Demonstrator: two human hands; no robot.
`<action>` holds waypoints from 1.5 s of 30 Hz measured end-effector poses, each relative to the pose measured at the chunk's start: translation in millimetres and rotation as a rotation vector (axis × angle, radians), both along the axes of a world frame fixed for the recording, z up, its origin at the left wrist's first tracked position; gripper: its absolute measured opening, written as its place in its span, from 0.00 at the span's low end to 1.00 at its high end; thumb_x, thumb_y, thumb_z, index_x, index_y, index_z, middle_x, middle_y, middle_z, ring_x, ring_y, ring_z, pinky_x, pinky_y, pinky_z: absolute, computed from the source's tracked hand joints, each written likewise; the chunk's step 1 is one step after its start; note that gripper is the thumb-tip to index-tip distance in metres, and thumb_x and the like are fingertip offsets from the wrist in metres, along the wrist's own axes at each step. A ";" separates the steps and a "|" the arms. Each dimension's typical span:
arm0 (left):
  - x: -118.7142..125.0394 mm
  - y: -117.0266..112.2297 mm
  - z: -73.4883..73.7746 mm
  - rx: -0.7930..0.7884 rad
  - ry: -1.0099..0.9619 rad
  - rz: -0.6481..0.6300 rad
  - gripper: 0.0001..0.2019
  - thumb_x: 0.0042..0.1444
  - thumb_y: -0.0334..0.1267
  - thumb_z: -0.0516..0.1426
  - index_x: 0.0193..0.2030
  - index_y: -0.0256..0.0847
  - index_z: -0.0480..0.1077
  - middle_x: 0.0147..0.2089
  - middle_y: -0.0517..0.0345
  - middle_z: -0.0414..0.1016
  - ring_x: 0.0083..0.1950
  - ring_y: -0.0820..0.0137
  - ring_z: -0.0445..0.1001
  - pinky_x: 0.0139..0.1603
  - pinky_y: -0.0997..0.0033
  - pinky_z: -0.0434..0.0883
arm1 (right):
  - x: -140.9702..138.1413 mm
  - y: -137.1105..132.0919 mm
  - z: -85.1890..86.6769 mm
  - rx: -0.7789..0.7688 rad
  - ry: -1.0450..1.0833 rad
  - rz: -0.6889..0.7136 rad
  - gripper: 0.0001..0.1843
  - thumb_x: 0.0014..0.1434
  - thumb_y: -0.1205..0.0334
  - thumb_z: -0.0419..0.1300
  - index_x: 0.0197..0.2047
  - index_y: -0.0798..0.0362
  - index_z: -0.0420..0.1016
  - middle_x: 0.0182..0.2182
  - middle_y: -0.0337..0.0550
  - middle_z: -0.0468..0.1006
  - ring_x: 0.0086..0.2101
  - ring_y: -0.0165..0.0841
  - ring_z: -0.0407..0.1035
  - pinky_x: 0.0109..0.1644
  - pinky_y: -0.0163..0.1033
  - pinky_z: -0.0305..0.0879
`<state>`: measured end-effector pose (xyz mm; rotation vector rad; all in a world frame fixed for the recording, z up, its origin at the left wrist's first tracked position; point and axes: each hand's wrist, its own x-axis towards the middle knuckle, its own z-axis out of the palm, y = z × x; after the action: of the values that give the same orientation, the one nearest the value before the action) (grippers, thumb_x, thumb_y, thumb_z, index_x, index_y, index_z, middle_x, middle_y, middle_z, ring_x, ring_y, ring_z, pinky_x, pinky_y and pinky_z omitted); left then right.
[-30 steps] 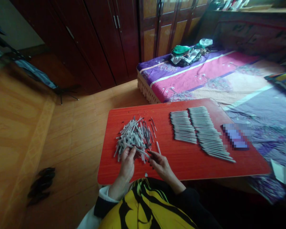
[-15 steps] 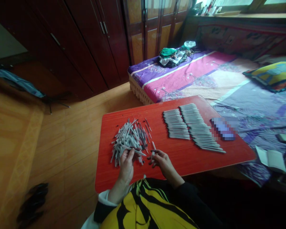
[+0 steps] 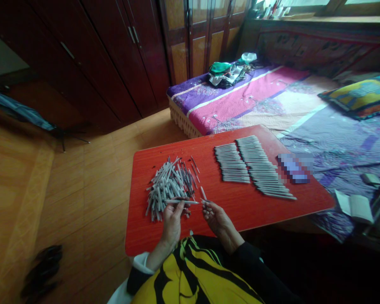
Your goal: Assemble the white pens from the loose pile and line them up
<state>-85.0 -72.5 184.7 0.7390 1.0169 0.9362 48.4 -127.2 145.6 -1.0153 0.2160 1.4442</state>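
Note:
My left hand [image 3: 172,221] pinches a grey-white pen [image 3: 190,202] between thumb and fingers, its pointed end turned right. Close to that tip, my right hand [image 3: 220,219] is closed on a slim whitish pen part [image 3: 203,193] that sticks up from the fingers; its exact kind is too small to make out. A jumbled pile of pale pen barrels [image 3: 164,183] lies just beyond my left hand. Thin dark refills [image 3: 187,177] lie along the pile's right side. Further right, pens with dark ends lie side by side in two columns, a shorter column [image 3: 232,164] and a longer column [image 3: 261,164].
Everything lies on a red table [image 3: 202,152]. A purple, blurred-out flat object [image 3: 293,169] rests near its right edge. Behind stands a bed [image 3: 240,101] with a pile of clothes and bags [image 3: 226,74]. An open notebook [image 3: 354,207] lies at the right.
The pen in my left hand has turned closer to level, and its tip points at my right hand. My right hand's fingers have curled in more. The whole view has shifted slightly.

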 end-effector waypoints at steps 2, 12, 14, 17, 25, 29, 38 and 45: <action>0.1 0.3 0.8 0.003 0.006 0.004 0.13 0.47 0.41 0.61 0.37 0.35 0.69 0.36 0.51 0.77 0.32 0.70 0.75 0.27 0.76 0.68 | 0.3 -0.1 2.4 0.015 -0.019 0.019 0.07 0.43 0.67 0.64 0.28 0.55 0.70 0.20 0.38 0.73 0.20 0.24 0.67 0.21 0.28 0.62; 1.4 1.9 2.9 -0.038 -0.005 -0.006 0.14 0.46 0.42 0.61 0.36 0.35 0.69 0.35 0.52 0.77 0.30 0.71 0.74 0.23 0.77 0.66 | -2.5 0.9 12.3 0.057 -0.044 0.078 0.15 0.38 0.65 0.67 0.30 0.56 0.68 0.19 0.38 0.74 0.19 0.26 0.67 0.20 0.28 0.59; 1.7 1.7 2.8 -0.039 -0.023 -0.013 0.13 0.46 0.42 0.61 0.36 0.35 0.69 0.35 0.52 0.77 0.30 0.71 0.74 0.25 0.77 0.67 | -3.4 1.1 13.8 0.062 -0.063 0.088 0.15 0.37 0.64 0.68 0.29 0.56 0.68 0.19 0.39 0.74 0.18 0.26 0.66 0.19 0.28 0.59; 1.8 1.4 3.9 -0.047 -0.024 -0.017 0.14 0.46 0.41 0.62 0.37 0.35 0.68 0.35 0.52 0.77 0.31 0.70 0.75 0.27 0.75 0.68 | -4.1 0.5 16.0 0.097 -0.141 0.114 0.16 0.37 0.62 0.69 0.30 0.57 0.69 0.19 0.40 0.75 0.17 0.26 0.65 0.17 0.29 0.57; -4.7 -2.8 21.3 -0.066 0.059 -0.058 0.13 0.44 0.41 0.63 0.35 0.36 0.70 0.34 0.54 0.77 0.30 0.72 0.73 0.29 0.75 0.67 | -8.7 -16.8 33.3 0.204 -0.449 0.376 0.20 0.44 0.49 0.65 0.31 0.58 0.71 0.19 0.41 0.76 0.14 0.25 0.64 0.15 0.29 0.59; -11.8 -11.7 19.5 -0.118 0.082 -0.056 0.13 0.43 0.41 0.64 0.32 0.35 0.71 0.30 0.54 0.77 0.31 0.71 0.73 0.29 0.76 0.67 | -18.0 -32.3 40.6 0.186 -0.423 0.450 0.20 0.47 0.47 0.63 0.30 0.58 0.69 0.16 0.39 0.74 0.13 0.25 0.63 0.14 0.28 0.57; -10.5 -27.8 7.5 -0.160 0.095 -0.041 0.16 0.40 0.43 0.65 0.31 0.34 0.71 0.28 0.53 0.76 0.29 0.71 0.73 0.32 0.73 0.68 | -27.5 -49.2 32.6 0.091 -0.405 0.393 0.24 0.43 0.43 0.64 0.28 0.58 0.70 0.14 0.38 0.72 0.11 0.25 0.61 0.13 0.28 0.54; 1.3 -27.2 2.4 -0.193 0.069 -0.052 0.16 0.40 0.43 0.65 0.31 0.34 0.69 0.28 0.54 0.76 0.28 0.72 0.73 0.30 0.74 0.68 | -23.0 -49.5 31.4 0.080 -0.367 0.353 0.23 0.43 0.43 0.64 0.29 0.57 0.69 0.14 0.38 0.72 0.11 0.24 0.61 0.12 0.28 0.52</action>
<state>-83.7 -99.7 187.1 0.6361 1.1270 0.7600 25.3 -176.7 177.0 -1.2743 -0.2992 1.5320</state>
